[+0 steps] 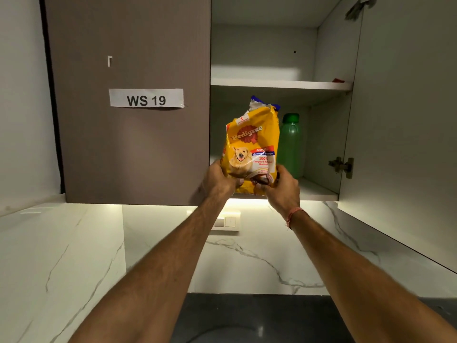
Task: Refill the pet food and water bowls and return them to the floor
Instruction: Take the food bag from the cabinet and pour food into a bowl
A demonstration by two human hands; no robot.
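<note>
A marble-patterned wall (247, 256) is filling the lower half of the view, with a dark surface (259, 318) showing at the bottom edge. Above it, a wall cabinet (272, 58) is standing with its right door (400, 120) swung open and its left door (128, 144) shut, the latter carrying a paper label (146, 98) reading "WS 19". Both forearms are reaching up toward the cabinet's lower shelf (319, 190). A yellow pet food bag (252, 144) is sitting upright at the front of that shelf, its torn top pointing up, and a green bottle (289, 144) is standing just beside it on the right, further back. The left hand (218, 179) is gripping the bag's lower left corner, fingers curled around it. The right hand (280, 186) is clasping the lower right corner, thumb pressing on the front face. A red thread band (295, 215) is circling the right wrist.
</note>
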